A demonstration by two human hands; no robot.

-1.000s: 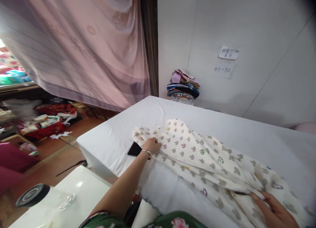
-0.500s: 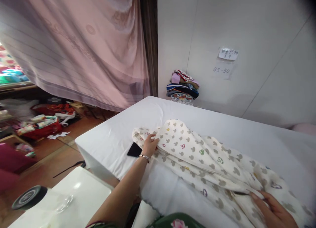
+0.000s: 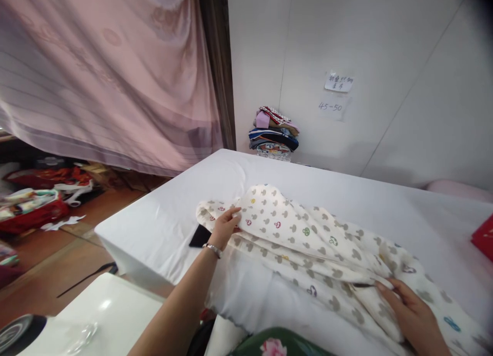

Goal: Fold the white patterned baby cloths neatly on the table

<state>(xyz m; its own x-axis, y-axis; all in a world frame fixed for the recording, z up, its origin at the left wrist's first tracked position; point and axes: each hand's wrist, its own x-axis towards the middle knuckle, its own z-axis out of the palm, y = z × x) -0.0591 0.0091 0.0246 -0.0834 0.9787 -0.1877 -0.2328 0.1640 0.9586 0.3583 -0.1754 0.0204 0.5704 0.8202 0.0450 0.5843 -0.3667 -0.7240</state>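
A white cloth (image 3: 292, 225) printed with grey, red, green and yellow mushrooms lies bunched lengthwise across the white-covered table (image 3: 185, 191). My left hand (image 3: 224, 228), with a bracelet at its wrist, pinches the cloth's edge near its left end. At the lower right my right hand (image 3: 414, 312) grips the same edge between thumb and fingers. Between the hands the edge runs fairly straight, with a lower layer showing beneath it. A small dark gap shows under the cloth beside my right fingers. A flat black object (image 3: 200, 236) lies next to my left wrist, partly covered by the cloth.
Folded fabrics (image 3: 273, 132) are stacked beyond the far edge, by the wall. A white surface (image 3: 100, 304) at lower left bears a clear jar with a black lid (image 3: 21, 333). A red object (image 3: 483, 238) sits at the right edge. A pink curtain (image 3: 115, 78) hangs at left.
My view has turned slightly right, so the scene sits further left and a red object appears at the right edge. Both hands keep their hold on the cloth, with little movement.
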